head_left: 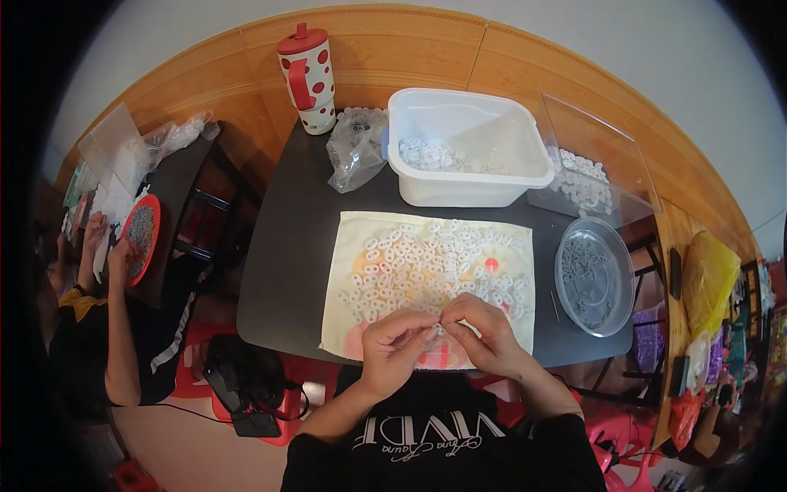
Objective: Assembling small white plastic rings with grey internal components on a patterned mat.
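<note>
My left hand (pixel 395 348) and my right hand (pixel 485 338) meet over the front edge of a cream printed cloth (pixel 334 271). Fingers and thumbs of both are pinched together around a small white plastic piece (pixel 440 330). Most of that piece is hidden by my fingertips. Spread over the cloth beyond my hands lie many similar white two-holed pieces (pixel 406 256), shaped like a figure eight. Right of the cloth, a clear round tub (pixel 630 283) contains small dark grey parts (pixel 584 261).
A white plastic bin (pixel 467 190) with white pieces stands behind the cloth. Beside it are a clear bag (pixel 357 152), a spotted tumbler (pixel 310 82) and a clear box (pixel 631 164) of white pieces. At left, another person's hand (pixel 121 256) reaches to a red bowl (pixel 156 215) on another table.
</note>
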Demonstrator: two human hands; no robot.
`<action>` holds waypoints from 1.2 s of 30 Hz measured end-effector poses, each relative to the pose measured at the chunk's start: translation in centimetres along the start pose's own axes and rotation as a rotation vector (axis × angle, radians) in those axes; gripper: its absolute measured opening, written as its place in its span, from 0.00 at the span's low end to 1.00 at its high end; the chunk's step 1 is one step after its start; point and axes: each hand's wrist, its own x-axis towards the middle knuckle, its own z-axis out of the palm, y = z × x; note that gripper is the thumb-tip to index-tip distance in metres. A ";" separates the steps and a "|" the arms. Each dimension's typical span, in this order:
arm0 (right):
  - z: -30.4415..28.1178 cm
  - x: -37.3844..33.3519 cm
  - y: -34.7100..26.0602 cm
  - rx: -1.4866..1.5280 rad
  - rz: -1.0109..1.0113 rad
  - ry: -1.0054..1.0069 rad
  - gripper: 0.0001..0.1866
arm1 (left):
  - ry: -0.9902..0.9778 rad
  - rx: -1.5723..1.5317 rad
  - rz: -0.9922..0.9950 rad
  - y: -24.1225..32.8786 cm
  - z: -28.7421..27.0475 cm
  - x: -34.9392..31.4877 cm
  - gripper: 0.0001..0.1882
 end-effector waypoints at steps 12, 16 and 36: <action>-1.9 -0.5 0.0 -0.084 0.063 0.147 0.08 | 0.054 -0.018 -0.012 -0.5 -0.4 -0.3 0.12; -3.1 -2.2 0.2 -0.340 0.055 0.160 0.09 | 0.017 0.037 0.002 -1.0 -1.4 -0.4 0.13; -0.9 -3.3 1.3 -0.657 -0.167 0.086 0.12 | 0.039 -0.068 -0.083 -1.2 -1.6 -0.9 0.10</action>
